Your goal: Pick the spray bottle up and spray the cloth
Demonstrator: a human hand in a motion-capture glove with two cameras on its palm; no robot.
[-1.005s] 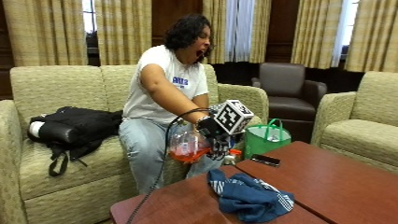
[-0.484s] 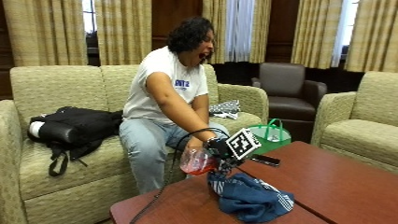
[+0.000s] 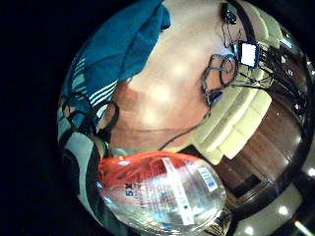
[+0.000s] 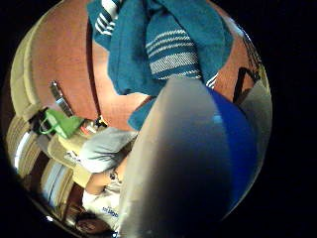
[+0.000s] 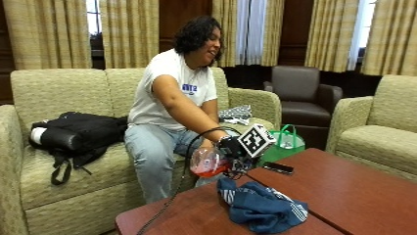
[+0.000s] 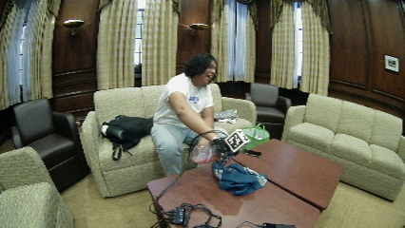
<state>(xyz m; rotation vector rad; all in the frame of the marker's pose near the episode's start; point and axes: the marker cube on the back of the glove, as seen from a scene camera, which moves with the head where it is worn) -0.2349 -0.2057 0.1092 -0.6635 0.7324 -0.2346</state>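
Note:
In the outside view my gloved right hand [image 5: 232, 148] grips the spray bottle [image 5: 208, 163], a clear bottle with red liquid, tilted at the table's near edge. The bottle [image 6: 204, 154] hangs just above and beside the crumpled blue striped cloth [image 5: 261, 208], which lies on the red-brown table [image 5: 365, 191]. The little finger side palm view shows the bottle's labelled body [image 3: 162, 194] close to the palm, with the cloth [image 3: 123, 54] beyond it. A grey and blue part [image 4: 188, 163] close to the palm fills much of the thumb side palm view, and the cloth [image 4: 163, 44] lies past it.
A black phone [image 5: 279, 168] lies on the table behind the hand. A green bag [image 5: 287, 144] stands on the floor by the sofa. A black backpack [image 5: 75, 137] rests on the sofa seat. Cables and a small device [image 6: 183, 216] lie at the table's front end.
My hand has come down with the bottle from chest height towards the table edge and the cloth. The cloth has stayed in place.

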